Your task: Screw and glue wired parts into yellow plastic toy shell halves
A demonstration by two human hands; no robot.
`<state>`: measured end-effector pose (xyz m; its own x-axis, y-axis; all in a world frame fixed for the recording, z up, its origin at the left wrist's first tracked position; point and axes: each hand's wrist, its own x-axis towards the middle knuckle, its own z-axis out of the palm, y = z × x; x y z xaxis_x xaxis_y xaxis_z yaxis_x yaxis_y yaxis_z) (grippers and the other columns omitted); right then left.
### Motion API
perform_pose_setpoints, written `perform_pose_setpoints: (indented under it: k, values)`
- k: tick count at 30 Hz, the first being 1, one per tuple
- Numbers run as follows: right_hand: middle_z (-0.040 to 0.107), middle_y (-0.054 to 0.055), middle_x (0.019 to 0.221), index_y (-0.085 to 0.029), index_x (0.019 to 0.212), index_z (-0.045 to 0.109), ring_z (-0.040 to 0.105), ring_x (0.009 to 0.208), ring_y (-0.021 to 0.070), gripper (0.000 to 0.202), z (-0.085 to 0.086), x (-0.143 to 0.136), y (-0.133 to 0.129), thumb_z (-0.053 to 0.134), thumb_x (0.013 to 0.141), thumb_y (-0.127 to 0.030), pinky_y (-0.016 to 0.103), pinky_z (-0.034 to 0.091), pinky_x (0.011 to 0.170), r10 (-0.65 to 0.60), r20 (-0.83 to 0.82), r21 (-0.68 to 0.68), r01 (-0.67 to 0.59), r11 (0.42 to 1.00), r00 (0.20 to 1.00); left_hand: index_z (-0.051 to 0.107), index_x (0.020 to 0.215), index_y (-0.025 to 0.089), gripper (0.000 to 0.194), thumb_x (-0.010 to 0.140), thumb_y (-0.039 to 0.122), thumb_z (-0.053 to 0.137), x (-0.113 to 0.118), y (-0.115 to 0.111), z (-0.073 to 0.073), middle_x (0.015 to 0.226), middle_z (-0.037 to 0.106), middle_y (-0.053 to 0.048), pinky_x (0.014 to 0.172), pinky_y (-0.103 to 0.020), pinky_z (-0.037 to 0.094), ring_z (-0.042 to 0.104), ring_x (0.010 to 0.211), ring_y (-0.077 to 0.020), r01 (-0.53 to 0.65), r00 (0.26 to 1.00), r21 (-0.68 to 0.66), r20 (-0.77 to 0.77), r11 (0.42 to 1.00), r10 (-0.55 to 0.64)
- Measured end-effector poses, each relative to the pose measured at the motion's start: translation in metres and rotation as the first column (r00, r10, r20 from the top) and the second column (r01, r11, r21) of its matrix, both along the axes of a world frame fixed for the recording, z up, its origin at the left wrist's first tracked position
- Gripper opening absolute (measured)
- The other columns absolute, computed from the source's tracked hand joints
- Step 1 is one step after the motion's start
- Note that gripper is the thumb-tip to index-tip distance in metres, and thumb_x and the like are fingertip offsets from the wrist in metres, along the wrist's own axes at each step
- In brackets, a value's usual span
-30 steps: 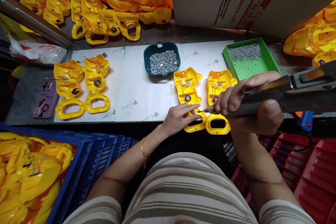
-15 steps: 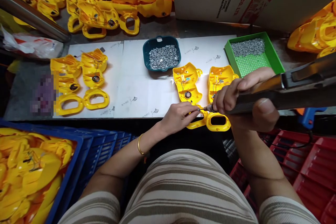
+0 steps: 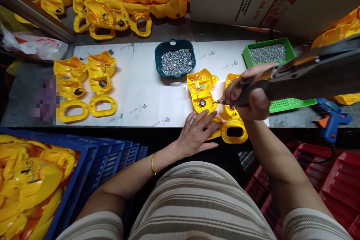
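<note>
My right hand (image 3: 250, 95) is wrapped round a dark power screwdriver (image 3: 306, 78). Its thin bit points left, with the tip at the right edge of a yellow plastic shell (image 3: 206, 82) beside the round speaker part. Fingers spread, my left hand (image 3: 197, 133) rests over the lower, handle end of that same shell. A second yellow shell (image 3: 234, 133) lies to the right, partly covered by my right hand and the tool. Behind the shells stands a dark teal tray (image 3: 159, 60) of small metal screws.
A green basket (image 3: 291, 48) of screws stands at the back right, near a blue glue gun (image 3: 332, 122). Two yellow shells (image 3: 102, 71) lie at left. A cardboard box (image 3: 219, 0) and piled yellow shells are behind. Blue crate (image 3: 84, 157) lower left, red crates (image 3: 337, 183) lower right.
My left hand has let go of the screwdriver tip and opened onto the shell's handle end. The screwdriver's bit has moved up from the handle area to the shell's edge.
</note>
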<state>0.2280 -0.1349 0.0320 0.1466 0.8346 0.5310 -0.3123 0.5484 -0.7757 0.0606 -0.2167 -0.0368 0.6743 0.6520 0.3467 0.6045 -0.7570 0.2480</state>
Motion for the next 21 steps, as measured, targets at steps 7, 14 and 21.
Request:
perform_pose_setpoints:
  k: [7, 14, 21]
  values:
    - [0.047, -0.008, 0.046, -0.031, 0.087, 0.056, 0.042, 0.032, 0.0143, 0.035, -0.023, -0.011, 0.013, 0.068, 0.073, -0.061, 0.03, 0.036, 0.034, 0.081, 0.094, -0.079, -0.074, 0.994, 0.992, 0.059, 0.13, 0.023, 0.056, 0.083, 0.052, 0.068, -0.002, 0.003, -0.01, 0.145, 0.05, -0.012, 0.109, -0.047, 0.028, 0.036, 0.136, -0.0333, 0.032, 0.999, -0.063, -0.006, 0.998, -0.032]
    - [0.046, -0.01, 0.046, -0.03, 0.089, 0.053, 0.042, 0.033, 0.0128, 0.032, -0.026, -0.014, 0.015, 0.066, 0.077, -0.057, 0.027, 0.038, 0.034, 0.106, 0.107, -0.082, -0.097, 0.992, 0.989, 0.06, 0.128, 0.021, 0.052, 0.084, 0.05, 0.066, -0.007, 0.003, -0.017, 0.145, 0.049, -0.015, 0.108, -0.048, 0.035, 0.036, 0.137, -0.0338, 0.073, 0.997, -0.137, 0.039, 0.988, -0.068]
    - [0.042, -0.009, 0.05, -0.032, 0.091, 0.055, 0.04, 0.034, 0.0117, 0.025, -0.04, -0.015, 0.019, 0.065, 0.081, -0.052, 0.026, 0.039, 0.033, 0.131, 0.093, 0.013, -0.133, 0.991, 0.987, 0.065, 0.12, 0.019, 0.043, 0.085, 0.044, 0.067, -0.006, 0.007, -0.02, 0.141, 0.05, -0.015, 0.109, -0.047, 0.04, 0.038, 0.135, -0.0335, 0.116, 0.987, -0.107, 0.122, 0.987, -0.103]
